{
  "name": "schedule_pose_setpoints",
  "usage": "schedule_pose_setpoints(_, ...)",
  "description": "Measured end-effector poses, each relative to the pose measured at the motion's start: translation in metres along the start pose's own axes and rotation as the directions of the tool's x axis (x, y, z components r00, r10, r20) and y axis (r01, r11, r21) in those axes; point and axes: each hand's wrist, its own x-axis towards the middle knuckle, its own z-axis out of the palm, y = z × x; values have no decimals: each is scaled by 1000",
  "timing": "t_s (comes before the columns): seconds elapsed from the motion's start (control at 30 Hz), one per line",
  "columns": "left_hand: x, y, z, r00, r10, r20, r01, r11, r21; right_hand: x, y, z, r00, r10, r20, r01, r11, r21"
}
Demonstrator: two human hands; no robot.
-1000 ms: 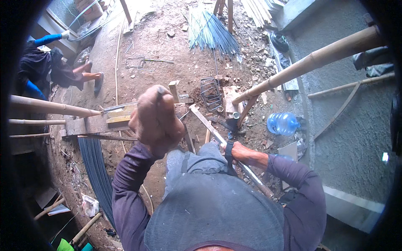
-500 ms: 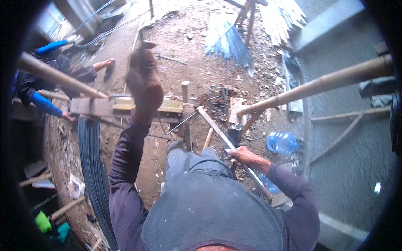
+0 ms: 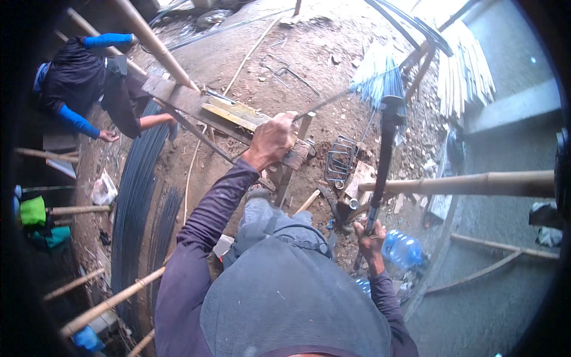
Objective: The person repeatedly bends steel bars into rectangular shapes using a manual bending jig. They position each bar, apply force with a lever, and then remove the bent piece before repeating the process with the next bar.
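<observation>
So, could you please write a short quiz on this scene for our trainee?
1. Multiple choice: what does the left hand hold?
A: a bucket
B: a thin rod
C: a paper sheet

2. True or false: the blue plastic bottle lies on the ground to the right of the right hand.

3. Fill in the blank: the sleeves of the co-worker at the upper left of the picture are bright ____.

Key:
1. B
2. True
3. Blue
</observation>
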Motion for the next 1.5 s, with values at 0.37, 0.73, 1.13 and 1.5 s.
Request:
schedule_pose_setpoints(0.37, -69, 42, -13, 766, 156, 624, -332, 927, 175, 97, -39, 24, 901, -396, 177, 376, 916, 140)
schedule_pose_setpoints(0.73, -75, -22, -44, 921, 253, 296, -303, 943, 138, 107, -44, 58, 803, -197, 563, 185, 980, 79)
schedule_pose_setpoints(1.13, -130, -211, 3, 726, -653, 216, 557, 375, -741, 158, -56, 84, 820, 126, 559, -249, 957, 149)
schedule_pose_setpoints(1.5, -141, -292, 45, 524, -581, 623, 733, -65, -677, 225, -5, 158, 841, 144, 522, -162, 987, -11)
